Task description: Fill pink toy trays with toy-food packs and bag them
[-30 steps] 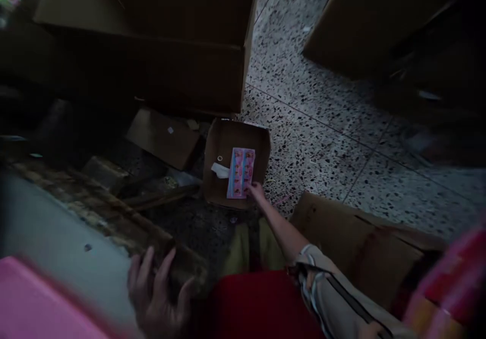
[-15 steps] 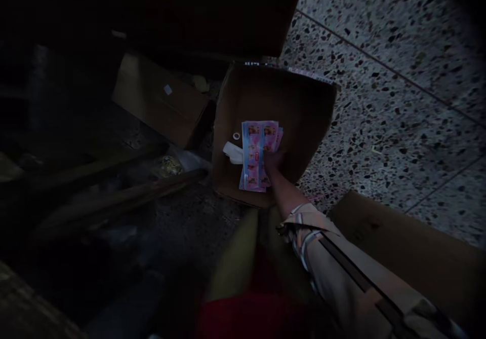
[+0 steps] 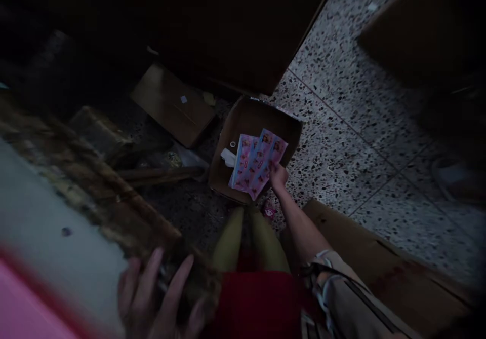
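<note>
Two hands in view, both the person's own. Landmark for all placements: the small open brown cardboard box point(image 3: 253, 121) standing on the speckled terrazzo floor point(image 3: 341, 141).

Right hand point(image 3: 279, 177): reaches down at the near right edge of the box, fingers closed on a fanned bunch of pink and blue printed card sheets point(image 3: 257, 160). The sheets sit over the box opening, tilted, with their upper corners toward the far right wall of the box. The forearm runs back from the box to a pale striped sleeve point(image 3: 334, 288).

Left hand point(image 3: 152, 298): well to the near left of the box, fingers spread and open, resting on the worn brown edge point(image 3: 114, 202) of a pale grey surface point(image 3: 49, 227). It holds nothing.

Inside the box, left of the sheets: a white crumpled scrap point(image 3: 228, 157) and a small pale ring point(image 3: 233, 144).

Left of the box: a flat brown cardboard piece point(image 3: 170, 103) on the floor, with dark wooden sticks point(image 3: 159, 174) lying nearer.

Behind the box: a large dark cardboard carton point(image 3: 228, 30).

Near right of the box: a large brown cardboard flap point(image 3: 379, 258) on the floor.

Just in front of the box: a small pink object point(image 3: 269, 210), too blurred to identify.
</note>
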A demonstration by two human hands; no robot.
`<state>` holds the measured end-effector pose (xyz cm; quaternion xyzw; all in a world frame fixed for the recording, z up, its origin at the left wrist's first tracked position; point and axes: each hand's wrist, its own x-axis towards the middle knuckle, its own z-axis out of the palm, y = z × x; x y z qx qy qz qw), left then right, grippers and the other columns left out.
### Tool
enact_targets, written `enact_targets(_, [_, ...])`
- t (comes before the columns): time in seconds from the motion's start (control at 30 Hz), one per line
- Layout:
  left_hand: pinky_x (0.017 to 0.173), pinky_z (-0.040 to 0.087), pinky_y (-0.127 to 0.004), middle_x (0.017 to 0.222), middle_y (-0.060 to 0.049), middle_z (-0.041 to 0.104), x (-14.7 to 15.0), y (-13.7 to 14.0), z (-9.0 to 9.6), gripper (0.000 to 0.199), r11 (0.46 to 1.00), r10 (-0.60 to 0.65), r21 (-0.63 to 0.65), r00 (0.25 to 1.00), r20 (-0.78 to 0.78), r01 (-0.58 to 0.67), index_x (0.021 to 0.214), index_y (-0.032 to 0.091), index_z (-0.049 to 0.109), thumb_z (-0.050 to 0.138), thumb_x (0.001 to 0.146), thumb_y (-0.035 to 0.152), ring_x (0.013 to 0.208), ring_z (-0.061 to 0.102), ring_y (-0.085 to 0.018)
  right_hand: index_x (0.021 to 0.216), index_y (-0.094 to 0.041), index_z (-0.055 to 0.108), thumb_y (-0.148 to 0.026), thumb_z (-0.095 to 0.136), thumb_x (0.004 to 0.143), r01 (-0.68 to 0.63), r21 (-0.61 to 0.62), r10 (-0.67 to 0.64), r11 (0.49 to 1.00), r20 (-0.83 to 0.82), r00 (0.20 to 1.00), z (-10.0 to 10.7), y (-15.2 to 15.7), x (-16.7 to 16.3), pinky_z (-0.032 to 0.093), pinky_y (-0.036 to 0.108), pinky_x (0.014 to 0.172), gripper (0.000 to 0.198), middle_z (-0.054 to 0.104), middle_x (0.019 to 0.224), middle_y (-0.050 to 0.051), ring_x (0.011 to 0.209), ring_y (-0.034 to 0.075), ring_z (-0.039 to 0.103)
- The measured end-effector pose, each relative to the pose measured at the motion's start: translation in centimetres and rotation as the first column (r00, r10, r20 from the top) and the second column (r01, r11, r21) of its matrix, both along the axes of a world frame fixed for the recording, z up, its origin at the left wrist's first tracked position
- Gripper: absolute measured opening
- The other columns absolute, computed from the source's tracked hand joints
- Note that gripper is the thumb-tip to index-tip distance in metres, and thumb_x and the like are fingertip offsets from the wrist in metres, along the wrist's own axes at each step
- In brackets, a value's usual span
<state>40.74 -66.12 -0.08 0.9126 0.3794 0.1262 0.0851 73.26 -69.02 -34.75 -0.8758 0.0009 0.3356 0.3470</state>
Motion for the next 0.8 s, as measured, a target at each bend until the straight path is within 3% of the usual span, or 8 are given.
enact_targets(0.23, [0.117, 0.042, -0.056, 0.143, -0.013, 0.058, 1.4, -0.5, 1.7, 0.044, 1.000, -0.004, 0.009, 0.961, 0.278, 0.002, 0.126, 0.025, 0.066, 0.078, 0.084, 0.028, 0.140, 0.050, -0.035, 0.085, -0.015, 0.064, -0.051, 0.071, 0.073, 0.180, 0.324, -0.183, 0.929, -0.022, 0.983, 22.8, -6.7, 2.1, 0.044, 0.021, 0.052, 0.039, 0.060, 0.068, -0.004, 0.057, 0.010, 0.051])
enact_targets(0.33, [0.101, 0.054, -0.043, 0.123, -0.011, 0.069, 1.8, -2.2, 5.4, 0.040, 0.940, 0.278, -0.303, 0.860, 0.427, -0.154, 0.124, 0.025, 0.065, 0.077, 0.086, 0.031, 0.116, 0.066, -0.026, 0.078, -0.016, 0.062, -0.044, 0.086, 0.057, 0.326, 0.520, -0.260, 0.789, -0.198, 0.945, 33.2, -8.3, 1.7, 0.037, 0.017, 0.044, 0.042, 0.055, 0.064, -0.008, 0.050, 0.006, 0.044])
enact_targets(0.4, [0.090, 0.057, -0.037, 0.117, -0.011, 0.070, 2.4, -3.3, 8.8, 0.057, 0.707, 0.597, -0.668, 0.702, 0.388, -0.232, 0.133, 0.023, 0.058, 0.080, 0.083, 0.040, 0.101, 0.069, -0.022, 0.076, -0.016, 0.062, -0.035, 0.093, 0.049, 0.412, 0.588, -0.264, 0.697, -0.323, 0.909, 38.7, -8.3, 0.6, 0.036, 0.015, 0.043, 0.045, 0.057, 0.064, -0.008, 0.050, 0.004, 0.045])
enact_targets(0.5, [0.086, 0.057, -0.034, 0.120, -0.014, 0.070, 2.7, -4.0, 13.4, 0.078, 0.262, 0.825, -0.965, 0.523, 0.215, -0.015, 0.137, 0.019, 0.055, 0.087, 0.072, 0.047, 0.104, 0.069, -0.023, 0.076, -0.015, 0.063, -0.032, 0.096, 0.049, 0.414, 0.620, -0.184, 0.667, -0.401, 0.897, 43.9, -7.2, -2.6, 0.040, 0.014, 0.045, 0.045, 0.061, 0.066, -0.007, 0.052, 0.005, 0.050])
enact_targets(0.57, [0.088, 0.057, -0.035, 0.120, -0.014, 0.072, 1.9, -3.9, 15.5, 0.073, 0.132, 0.862, -0.978, 0.469, 0.192, 0.159, 0.129, 0.016, 0.062, 0.089, 0.068, 0.047, 0.107, 0.069, -0.026, 0.078, -0.016, 0.064, -0.036, 0.096, 0.051, 0.373, 0.644, -0.101, 0.668, -0.419, 0.903, 45.7, -6.3, -5.3, 0.043, 0.015, 0.048, 0.046, 0.064, 0.069, -0.006, 0.055, 0.006, 0.054])
enact_targets(0.7, [0.077, 0.057, -0.033, 0.093, -0.008, 0.077, -2.2, -3.1, 18.2, 0.056, 0.242, 0.949, -0.964, 0.181, 0.258, 0.107, 0.096, 0.014, 0.074, 0.094, 0.056, 0.048, 0.081, 0.071, -0.021, 0.075, -0.016, 0.065, -0.060, 0.086, 0.063, -0.005, 0.516, 0.242, 0.857, -0.394, 0.887, 49.0, -6.1, -11.3, 0.040, 0.021, 0.042, 0.050, 0.061, 0.058, -0.003, 0.047, 0.010, 0.051])
enact_targets(0.73, [0.074, 0.056, -0.032, 0.085, -0.006, 0.076, -3.5, -3.0, 18.9, 0.053, 0.268, 0.955, -0.962, 0.120, 0.271, 0.045, 0.088, 0.014, 0.075, 0.095, 0.053, 0.048, 0.075, 0.069, -0.019, 0.069, -0.017, 0.063, -0.065, 0.082, 0.067, -0.182, 0.472, 0.376, 0.863, -0.358, 0.855, 50.3, -6.3, -12.8, 0.035, 0.022, 0.039, 0.052, 0.056, 0.051, -0.003, 0.042, 0.010, 0.046])
enact_targets(0.8, [0.070, 0.054, -0.030, 0.076, -0.004, 0.074, -6.3, -2.8, 20.3, 0.051, 0.285, 0.956, -0.958, 0.083, 0.281, -0.037, 0.081, 0.014, 0.075, 0.097, 0.047, 0.046, 0.069, 0.067, -0.017, 0.060, -0.018, 0.057, -0.064, 0.076, 0.077, -0.442, 0.479, 0.579, 0.758, -0.184, 0.794, 53.5, -6.5, -16.4, 0.032, 0.023, 0.040, 0.052, 0.049, 0.046, -0.004, 0.041, 0.010, 0.041])
